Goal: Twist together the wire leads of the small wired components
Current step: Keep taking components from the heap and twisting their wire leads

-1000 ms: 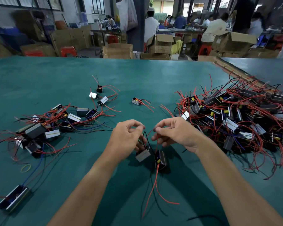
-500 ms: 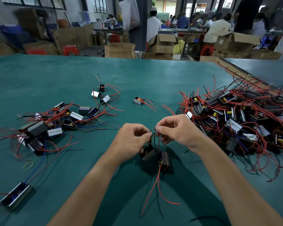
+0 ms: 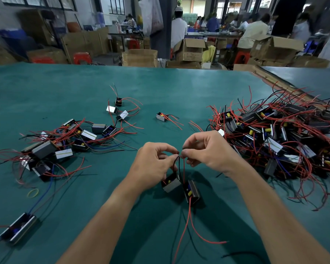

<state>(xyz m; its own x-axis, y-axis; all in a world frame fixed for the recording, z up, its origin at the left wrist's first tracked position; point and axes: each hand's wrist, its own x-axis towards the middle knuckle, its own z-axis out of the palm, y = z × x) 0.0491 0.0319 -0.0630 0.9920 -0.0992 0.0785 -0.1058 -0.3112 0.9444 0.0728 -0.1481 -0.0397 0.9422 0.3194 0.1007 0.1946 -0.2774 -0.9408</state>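
Two small box-shaped components hang below my hands over the green table [image 3: 160,88]: the left component [image 3: 171,184] and the right component [image 3: 192,191]. A black lead [image 3: 176,163] and a red lead [image 3: 183,168] rise from them to my fingertips. My left hand [image 3: 153,164] pinches the lead tips from the left, and my right hand [image 3: 206,149] pinches them from the right; the fingertips meet over the joined ends. More red leads [image 3: 187,225] trail from the right component toward me.
A big pile of components with red and black wires [image 3: 278,138] fills the right of the table. A smaller pile [image 3: 65,141] lies at the left. A lone component [image 3: 162,117] sits ahead, another [image 3: 17,227] at near left, beside a yellow rubber band [image 3: 33,193].
My hands have come closer together until the fingertips meet over the lead ends. Both components have risen slightly with them.
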